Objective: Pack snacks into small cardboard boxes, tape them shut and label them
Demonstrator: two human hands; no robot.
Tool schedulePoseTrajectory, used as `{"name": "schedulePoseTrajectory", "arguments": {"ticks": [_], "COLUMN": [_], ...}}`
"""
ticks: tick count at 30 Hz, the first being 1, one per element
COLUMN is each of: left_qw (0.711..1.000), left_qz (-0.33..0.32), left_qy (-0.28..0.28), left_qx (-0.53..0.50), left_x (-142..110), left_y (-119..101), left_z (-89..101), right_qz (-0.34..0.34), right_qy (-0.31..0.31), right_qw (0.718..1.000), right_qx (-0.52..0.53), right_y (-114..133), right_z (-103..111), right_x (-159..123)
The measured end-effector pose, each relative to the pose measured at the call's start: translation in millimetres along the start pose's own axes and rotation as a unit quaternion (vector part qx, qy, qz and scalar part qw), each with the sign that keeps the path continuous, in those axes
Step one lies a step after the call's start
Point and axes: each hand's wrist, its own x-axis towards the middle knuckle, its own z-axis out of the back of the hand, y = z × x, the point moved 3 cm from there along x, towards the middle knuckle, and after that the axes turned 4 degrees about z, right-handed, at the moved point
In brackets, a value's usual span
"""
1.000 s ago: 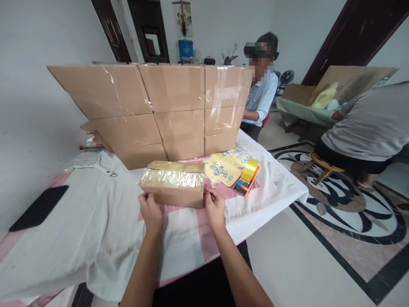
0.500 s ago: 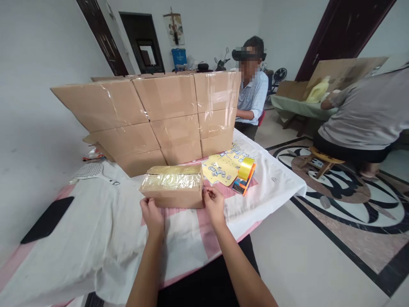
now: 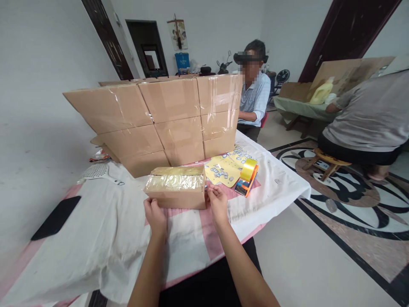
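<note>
A small cardboard box (image 3: 179, 199), its top covered with shiny yellowish tape, lies in front of me on the cloth-covered table. At its left front corner, my left hand (image 3: 155, 214) is closed on the box, thumb on the front face and the other fingers partly hidden. My right hand (image 3: 218, 204) is beside the right end, thumb and fingertips pinched together close to the edge. Whatever is between those fingertips is too small to make out. Right of the box, a tape dispenser (image 3: 246, 181) with a yellow tape roll rests near a yellow printed sheet (image 3: 223, 170).
A wall of taped cardboard boxes (image 3: 172, 115) stands behind the small box. At the left are a black flat object (image 3: 56, 218) and a white perforated item (image 3: 96, 171). One person (image 3: 255, 94) sits across the table; another person (image 3: 370, 115) sits on a stool (image 3: 330, 160) at the right.
The whole view has shifted slightly, so things appear a little farther right. My right fingertips have moved slightly away from the box's right end. My left hand stays at its corner.
</note>
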Motion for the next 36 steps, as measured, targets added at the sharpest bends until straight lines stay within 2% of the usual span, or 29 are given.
{"name": "schedulePoseTrajectory", "arguments": {"ticks": [3,7,21,29,36], "left_qw": [1.000,1.000,1.000,0.999,0.999], "left_qz": [0.000,-0.007,-0.010,-0.035,-0.046], "left_qy": [0.000,-0.001,-0.002,-0.012,-0.013], "left_qx": [0.003,0.008,0.024,0.026,0.004], "left_x": [0,-2,-1,1,3], "left_y": [-1,-4,-3,1,5], "left_z": [0.1,0.3,-0.7,0.4,-0.2], "right_qz": [-0.022,-0.020,0.052,0.056,0.061], "right_qy": [0.009,0.027,0.010,0.077,0.081], "right_qw": [1.000,0.999,0.997,0.992,0.993], "right_qx": [0.006,0.005,-0.058,-0.078,-0.067], "right_y": [-5,-5,-16,-12,-10], "right_z": [-1,-6,-1,-5,-2], "right_x": [4,7,11,14,7]}}
